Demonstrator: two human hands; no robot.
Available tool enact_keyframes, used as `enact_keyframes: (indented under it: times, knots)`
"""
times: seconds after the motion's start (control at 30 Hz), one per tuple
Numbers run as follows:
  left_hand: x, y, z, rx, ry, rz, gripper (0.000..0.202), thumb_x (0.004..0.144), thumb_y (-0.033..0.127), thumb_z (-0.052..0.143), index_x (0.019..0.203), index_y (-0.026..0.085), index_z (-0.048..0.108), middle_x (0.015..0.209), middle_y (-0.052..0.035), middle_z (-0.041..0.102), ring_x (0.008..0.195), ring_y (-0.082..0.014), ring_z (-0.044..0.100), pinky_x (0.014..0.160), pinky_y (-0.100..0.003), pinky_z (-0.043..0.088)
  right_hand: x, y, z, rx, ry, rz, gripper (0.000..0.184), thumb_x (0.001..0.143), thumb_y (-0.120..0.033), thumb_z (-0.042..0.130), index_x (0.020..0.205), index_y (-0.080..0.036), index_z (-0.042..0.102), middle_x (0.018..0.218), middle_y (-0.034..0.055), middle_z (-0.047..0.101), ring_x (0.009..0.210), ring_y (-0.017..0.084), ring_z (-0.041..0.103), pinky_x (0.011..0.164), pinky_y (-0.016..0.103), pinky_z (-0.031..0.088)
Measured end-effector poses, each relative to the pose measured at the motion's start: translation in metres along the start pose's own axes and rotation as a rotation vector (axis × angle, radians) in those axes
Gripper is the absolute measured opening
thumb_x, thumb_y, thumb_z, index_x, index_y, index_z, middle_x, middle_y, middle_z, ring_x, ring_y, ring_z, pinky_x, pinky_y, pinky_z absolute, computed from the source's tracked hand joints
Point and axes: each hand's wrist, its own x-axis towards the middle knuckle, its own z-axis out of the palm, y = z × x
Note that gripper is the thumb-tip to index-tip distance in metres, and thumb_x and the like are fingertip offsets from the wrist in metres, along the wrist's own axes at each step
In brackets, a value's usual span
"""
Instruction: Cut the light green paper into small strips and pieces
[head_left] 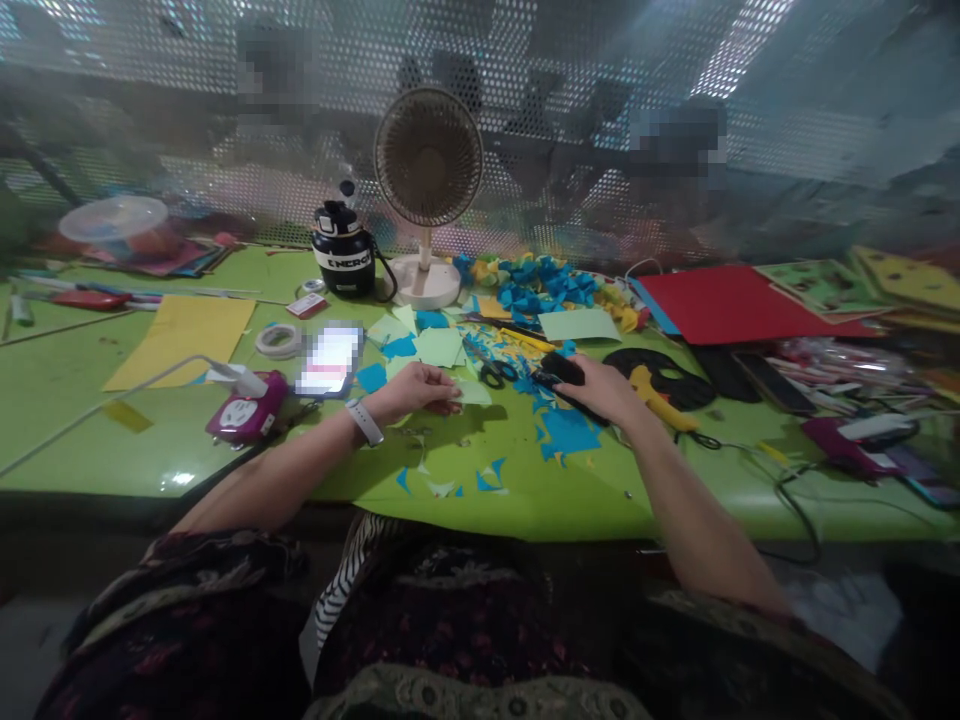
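My left hand (426, 390) is closed, with its fingertips pinching a small piece of light green paper (474, 393). My right hand (600, 388) is wrapped over a black hand tool (564, 370), whose exact kind I cannot make out because the fingers cover part of it. Between the hands lie black-handled scissors (495, 374) among small paper cuttings. A blue paper piece with a ragged edge (570, 432) rests just below my right hand. Light green paper squares (439, 347) lie beyond my left hand. To the right of my right hand is a yellow glue gun (661, 402).
A desk fan (427, 160) and a black jug (345, 250) stand at the back. A lit phone (330, 358), a tape roll (278, 341) and a purple power socket (246, 408) lie on the left. Red card (735, 305) and cables are on the right.
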Motion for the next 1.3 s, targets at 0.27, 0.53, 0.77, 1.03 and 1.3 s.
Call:
enact_keyframes:
  times: [0.27, 0.53, 0.77, 1.03, 1.3]
  knots:
    - [-0.001, 0.003, 0.000, -0.018, 0.041, -0.027, 0.012, 0.075, 0.013, 0.081, 0.072, 0.007, 0.070, 0.068, -0.0089, 0.073, 0.060, -0.0113, 0.069, 0.070, -0.026, 0.060, -0.020, 0.017, -0.020, 0.011, 0.156, -0.016, 0.045, 0.087, -0.035, 0.061, 0.128, -0.019, 0.063, 0.124, 0.0157, 0.069, 0.114, 0.038, 0.064, 0.091, 0.048, 0.050]
    - [0.001, 0.000, 0.002, -0.049, 0.089, -0.029, 0.017, 0.073, 0.014, 0.083, 0.070, 0.009, 0.067, 0.067, -0.0065, 0.073, 0.060, -0.0111, 0.069, 0.065, -0.022, 0.058, -0.046, -0.036, -0.006, 0.249, -0.191, -0.413, 0.039, 0.083, -0.034, 0.068, 0.121, -0.027, 0.069, 0.121, 0.0079, 0.072, 0.112, 0.033, 0.066, 0.095, 0.048, 0.051]
    - [0.001, -0.016, 0.015, -0.020, 0.074, -0.041, 0.016, 0.080, 0.010, 0.075, 0.068, 0.011, 0.064, 0.064, -0.0044, 0.071, 0.063, -0.0126, 0.071, 0.069, -0.025, 0.058, -0.043, -0.058, 0.006, 0.308, -0.178, -0.483, 0.038, 0.084, -0.032, 0.068, 0.122, -0.026, 0.070, 0.119, 0.0090, 0.073, 0.109, 0.032, 0.066, 0.096, 0.049, 0.050]
    - [-0.005, -0.017, 0.027, -0.045, -0.023, -0.153, 0.015, 0.079, 0.011, 0.076, 0.070, 0.011, 0.064, 0.066, -0.0066, 0.073, 0.062, -0.0140, 0.071, 0.069, -0.027, 0.058, -0.042, -0.064, -0.005, 0.336, -0.212, -0.394, 0.046, 0.076, -0.042, 0.074, 0.119, -0.027, 0.071, 0.115, 0.0080, 0.073, 0.104, 0.032, 0.067, 0.091, 0.047, 0.051]
    - [-0.004, -0.014, 0.035, -0.040, -0.026, -0.153, 0.020, 0.076, 0.013, 0.079, 0.071, 0.012, 0.060, 0.065, -0.0055, 0.071, 0.063, -0.0152, 0.070, 0.069, -0.029, 0.058, -0.007, -0.097, -0.010, 0.554, -0.100, -0.342, 0.045, 0.086, -0.053, 0.064, 0.116, -0.020, 0.070, 0.107, 0.0099, 0.073, 0.098, 0.026, 0.067, 0.090, 0.041, 0.052]
